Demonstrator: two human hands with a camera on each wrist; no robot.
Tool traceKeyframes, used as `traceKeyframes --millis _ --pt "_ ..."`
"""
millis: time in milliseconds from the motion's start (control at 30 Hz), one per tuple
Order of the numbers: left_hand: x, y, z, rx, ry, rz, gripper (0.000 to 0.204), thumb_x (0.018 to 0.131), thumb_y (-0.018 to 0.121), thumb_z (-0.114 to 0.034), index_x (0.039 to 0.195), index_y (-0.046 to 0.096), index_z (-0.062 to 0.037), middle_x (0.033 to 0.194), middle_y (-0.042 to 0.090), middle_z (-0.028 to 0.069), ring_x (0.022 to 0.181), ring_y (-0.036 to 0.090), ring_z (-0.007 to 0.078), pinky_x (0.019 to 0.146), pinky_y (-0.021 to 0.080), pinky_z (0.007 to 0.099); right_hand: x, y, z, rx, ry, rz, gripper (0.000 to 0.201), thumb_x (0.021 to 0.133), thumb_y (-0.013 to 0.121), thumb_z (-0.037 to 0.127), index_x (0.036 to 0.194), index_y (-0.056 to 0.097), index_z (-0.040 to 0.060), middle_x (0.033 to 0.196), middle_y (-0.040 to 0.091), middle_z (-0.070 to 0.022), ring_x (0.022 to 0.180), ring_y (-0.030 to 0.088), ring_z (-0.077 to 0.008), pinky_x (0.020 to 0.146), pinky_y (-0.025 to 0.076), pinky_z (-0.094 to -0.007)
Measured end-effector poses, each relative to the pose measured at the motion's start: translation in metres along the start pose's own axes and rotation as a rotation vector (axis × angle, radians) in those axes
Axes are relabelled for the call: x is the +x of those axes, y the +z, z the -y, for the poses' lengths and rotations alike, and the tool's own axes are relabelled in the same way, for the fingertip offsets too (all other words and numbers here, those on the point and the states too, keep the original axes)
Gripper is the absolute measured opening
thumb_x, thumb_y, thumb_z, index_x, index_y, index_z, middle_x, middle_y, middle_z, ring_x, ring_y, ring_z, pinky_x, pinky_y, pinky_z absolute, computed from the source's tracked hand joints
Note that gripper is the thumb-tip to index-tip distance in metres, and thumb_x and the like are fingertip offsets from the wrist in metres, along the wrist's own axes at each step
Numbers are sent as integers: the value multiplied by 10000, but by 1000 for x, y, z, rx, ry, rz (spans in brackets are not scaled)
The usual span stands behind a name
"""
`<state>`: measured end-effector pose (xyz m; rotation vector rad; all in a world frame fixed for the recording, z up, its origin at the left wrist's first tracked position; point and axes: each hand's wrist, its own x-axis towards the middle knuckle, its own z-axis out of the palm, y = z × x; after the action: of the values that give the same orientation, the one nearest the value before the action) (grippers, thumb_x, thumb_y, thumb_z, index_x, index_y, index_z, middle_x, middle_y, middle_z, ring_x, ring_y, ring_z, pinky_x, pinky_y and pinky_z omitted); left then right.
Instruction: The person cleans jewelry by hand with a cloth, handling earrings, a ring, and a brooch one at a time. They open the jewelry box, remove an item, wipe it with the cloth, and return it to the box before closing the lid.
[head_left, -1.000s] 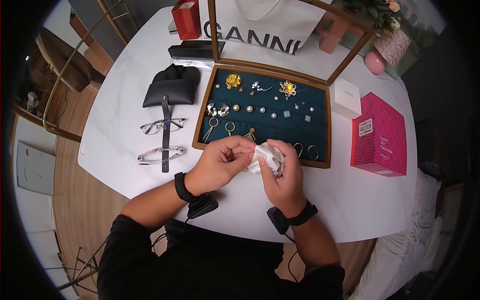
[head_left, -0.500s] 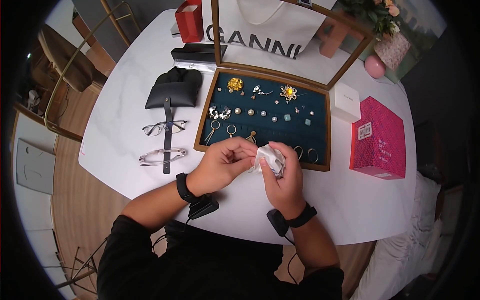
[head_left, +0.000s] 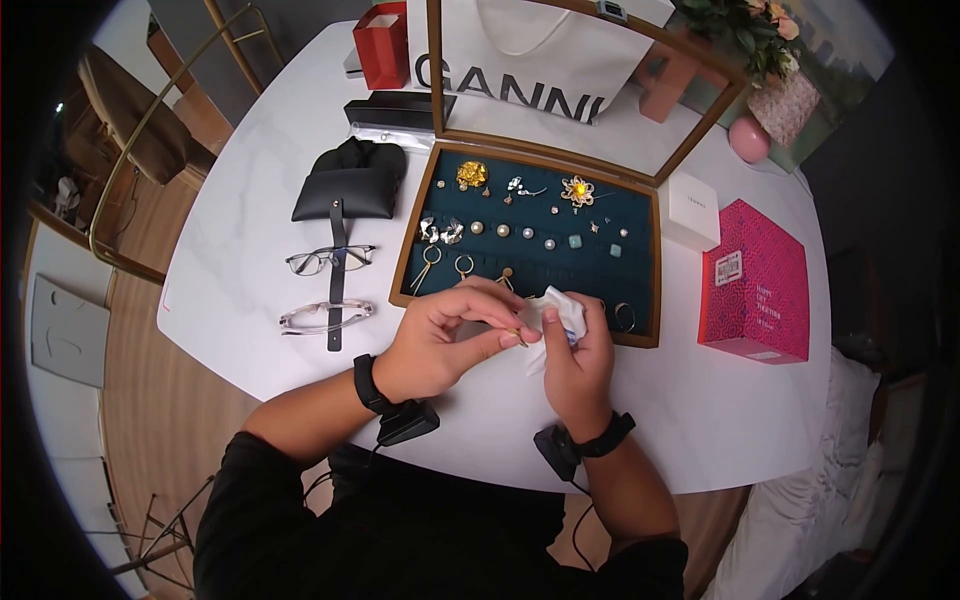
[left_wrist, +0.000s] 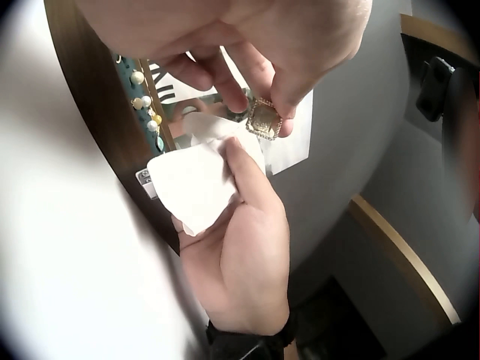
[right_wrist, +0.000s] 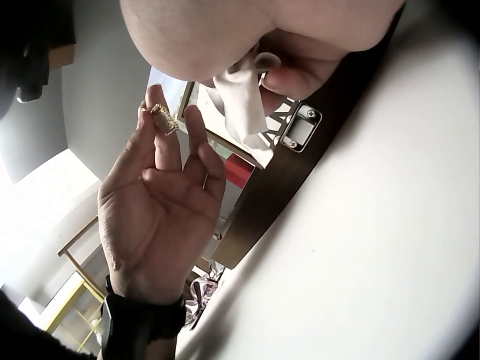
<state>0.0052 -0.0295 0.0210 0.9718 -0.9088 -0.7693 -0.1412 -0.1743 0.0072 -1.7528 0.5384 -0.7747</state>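
My left hand pinches a small square gold earring with a beaded edge between thumb and fingertips. Its flat face shows in the left wrist view. A white cloth, bunched up, is gripped in my right hand, with the thumb pressed on top. The earring and the cloth are side by side, just over the front edge of an open wooden jewellery box lined in dark green. Rows of earrings and brooches sit in the box, such as a yellow flower brooch. My hands hide part of the front row.
Left of the box lie dark-framed glasses, clear-framed glasses and a black leather pouch. A white box and a pink patterned box stand at the right. Behind the raised glass lid is a white paper bag.
The cloth has come away from my left fingertips and moved slightly right with my right hand. The gold earring, hidden earlier, now shows in my left fingers.
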Motion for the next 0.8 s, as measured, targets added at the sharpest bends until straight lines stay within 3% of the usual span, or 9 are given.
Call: traceKeyframes --millis 67,200,333,533,667,800 --pt "0 -2 2 107 49 57 226 1011 700 134 1175 732 -19 1326 641 148 1187 743 232 1115 571 386 0 0 -4 184 94 129 238 1139 656 174 1298 651 -2 1102 747 -73 991 686 -114 884 546 -287" --pt "0 -1 6 124 23 -5 236 1009 709 128 1195 734 -14 1270 645 128 1200 731 223 1089 578 357 -5 -2 -6 538 337 291 311 1197 550 260 1345 655 7 1230 709 -32 1117 631 -72 982 505 -271" --pt "2 -2 10 187 26 -89 200 1008 761 60 1186 764 -29 1210 695 94 1166 706 183 1039 577 327 -7 -7 -2 624 331 428 315 1196 551 233 1393 651 8 1273 679 -14 1144 608 -54 996 493 -253" --pt "4 -4 7 167 6 -112 164 1011 777 34 1165 764 -19 1174 730 94 1110 751 188 1002 598 308 -4 2 -1 566 284 408 291 1100 717 92 1370 660 -1 1210 703 -4 1065 634 -35 909 526 -221" --pt "9 -11 1 116 -29 -123 184 1022 708 111 1175 725 10 1168 714 115 1142 777 236 1034 607 338 -3 -1 5 489 313 419 265 1099 730 131 1317 677 -10 1099 723 6 983 648 -34 858 545 -237" --pt "21 -27 -4 55 -157 -264 177 1037 722 67 1200 712 1 1094 770 92 1164 780 227 1040 610 317 -6 2 4 392 319 484 189 1090 748 155 1173 693 -5 985 727 5 875 649 -35 765 546 -249"
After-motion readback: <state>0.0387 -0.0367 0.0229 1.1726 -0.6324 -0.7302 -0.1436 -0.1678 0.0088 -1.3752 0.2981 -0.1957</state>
